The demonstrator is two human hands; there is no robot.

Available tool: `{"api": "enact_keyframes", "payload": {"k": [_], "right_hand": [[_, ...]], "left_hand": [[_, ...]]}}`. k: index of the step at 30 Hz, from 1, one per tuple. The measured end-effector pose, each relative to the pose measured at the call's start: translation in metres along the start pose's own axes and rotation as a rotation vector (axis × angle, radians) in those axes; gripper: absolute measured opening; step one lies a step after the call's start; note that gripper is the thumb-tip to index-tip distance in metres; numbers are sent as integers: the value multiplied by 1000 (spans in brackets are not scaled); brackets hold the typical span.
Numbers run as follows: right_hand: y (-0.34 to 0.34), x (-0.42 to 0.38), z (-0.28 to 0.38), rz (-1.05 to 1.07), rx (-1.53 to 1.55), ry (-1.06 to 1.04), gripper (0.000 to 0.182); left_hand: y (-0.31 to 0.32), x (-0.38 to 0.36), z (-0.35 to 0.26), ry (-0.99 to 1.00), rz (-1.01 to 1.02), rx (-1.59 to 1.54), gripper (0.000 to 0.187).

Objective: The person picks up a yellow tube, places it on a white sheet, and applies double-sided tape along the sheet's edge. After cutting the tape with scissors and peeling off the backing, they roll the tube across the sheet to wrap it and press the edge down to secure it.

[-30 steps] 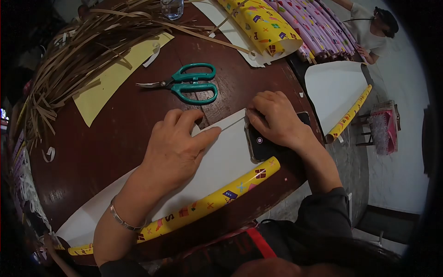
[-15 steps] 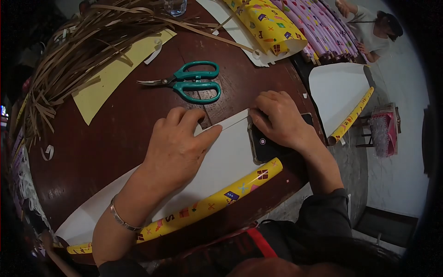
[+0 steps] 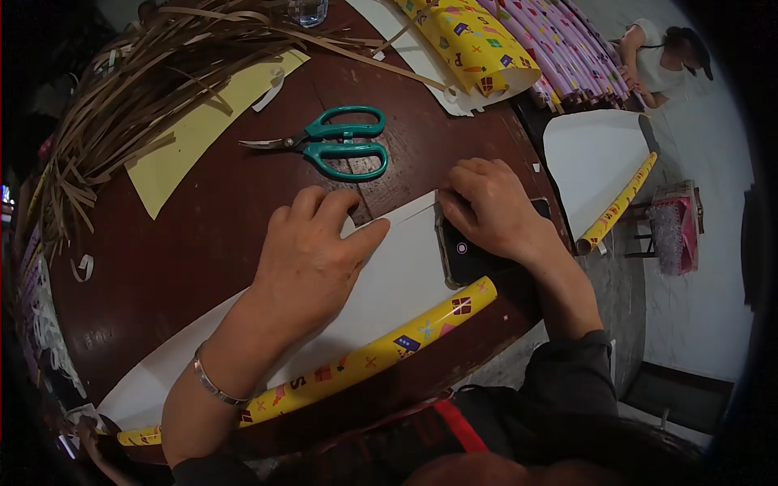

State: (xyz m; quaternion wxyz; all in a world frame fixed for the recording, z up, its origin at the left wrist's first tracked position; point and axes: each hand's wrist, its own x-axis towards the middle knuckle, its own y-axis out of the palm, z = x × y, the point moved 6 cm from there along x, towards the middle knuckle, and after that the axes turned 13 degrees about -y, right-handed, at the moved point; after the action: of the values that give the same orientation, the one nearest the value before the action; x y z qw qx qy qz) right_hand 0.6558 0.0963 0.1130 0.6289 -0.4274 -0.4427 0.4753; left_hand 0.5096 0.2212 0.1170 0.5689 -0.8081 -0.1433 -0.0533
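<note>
A sheet of yellow printed wrapping paper (image 3: pixel 397 275) lies white side up before me, its near edge curled into a roll. My left hand (image 3: pixel 312 251) is closed on the far edge of the paper, thumb on top and fingers bent over it. At the right end of the same edge, my right hand (image 3: pixel 490 206) pinches the corner; its fingertips are partly hidden. Below the right hand a dark smartphone (image 3: pixel 478 251) rests on the sheet's right end. Beyond both hands lie scissors (image 3: pixel 344 146) with teal handles, their blades pointing left.
Brown paper strips (image 3: pixel 154 89) heap at the far left over a yellow sheet (image 3: pixel 186 154). A yellow wrapping paper roll (image 3: pixel 470 49) and several purple rolls (image 3: pixel 559 57) lie at the back. Another person (image 3: pixel 660 61) is at the right, and a glass (image 3: pixel 308 11) stands at the back.
My hands and the paper stay in nearly the same place. The person at the back right has lowered an arm, and another person's hand at the lower left has shifted.
</note>
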Motion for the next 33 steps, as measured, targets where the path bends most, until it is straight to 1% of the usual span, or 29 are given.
{"api": "enact_keyframes", "payload": {"k": [8, 10, 14, 16, 22, 28, 33], "right_hand": [[0, -2, 0, -22, -60, -28, 10], [-1, -3, 1, -31, -22, -73, 9], [-4, -4, -2, 10, 53, -74, 10], [-2, -6, -2, 34, 89, -102, 16], [1, -8, -6, -1, 102, -146, 16], [-1, -7, -6, 36, 97, -118, 14], [2, -5, -5, 2, 81, -106, 10]], "left_hand": [[2, 1, -1, 2, -1, -4, 30], [1, 1, -3, 6, 7, -5, 30], [2, 2, -3, -7, 36, 6, 32], [2, 2, -3, -1, 36, 14, 32], [2, 2, -4, 13, 32, 28, 31], [3, 3, -2, -10, 58, 24, 33], [3, 2, -3, -3, 47, 35, 33]]}}
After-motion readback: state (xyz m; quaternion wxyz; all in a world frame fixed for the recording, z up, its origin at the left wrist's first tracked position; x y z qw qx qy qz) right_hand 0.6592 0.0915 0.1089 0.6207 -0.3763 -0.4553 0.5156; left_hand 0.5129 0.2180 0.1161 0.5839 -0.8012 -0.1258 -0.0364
